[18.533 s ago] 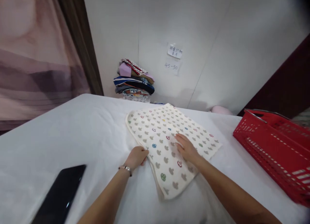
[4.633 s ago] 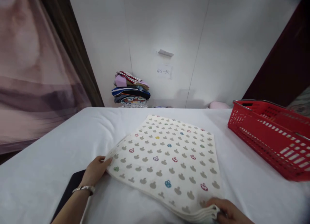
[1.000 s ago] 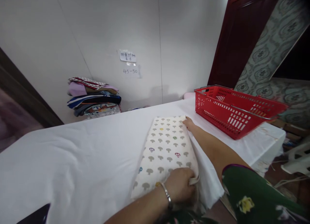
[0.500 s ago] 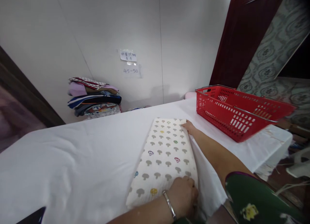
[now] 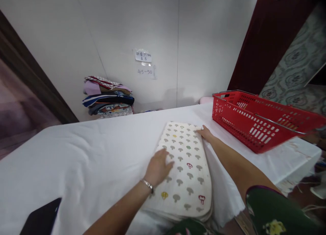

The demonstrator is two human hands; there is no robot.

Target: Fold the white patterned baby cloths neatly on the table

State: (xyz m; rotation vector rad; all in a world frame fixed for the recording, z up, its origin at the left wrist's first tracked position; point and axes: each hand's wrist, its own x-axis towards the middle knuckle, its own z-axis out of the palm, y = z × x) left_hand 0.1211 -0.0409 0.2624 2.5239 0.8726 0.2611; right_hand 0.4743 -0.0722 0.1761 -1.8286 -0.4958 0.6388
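Your left hand (image 5: pixel 157 167) has moved to the cloth's (image 5: pixel 181 174) left side.
That leaves its near right corner unheld, and the folded layers there seem to lie flat by themselves. The phone (image 5: pixel 42 218) lies nearer you, left of this hand, whose fingers are spread on the cloth, gripping nothing. Past it, your right hand (image 5: pixel 205 133) touches the far right corner; whether it pinches, I cannot tell. The basket (image 5: pixel 235 118) stands right of that hand, the clothes pile (image 5: pixel 108 96) well beyond your left one.
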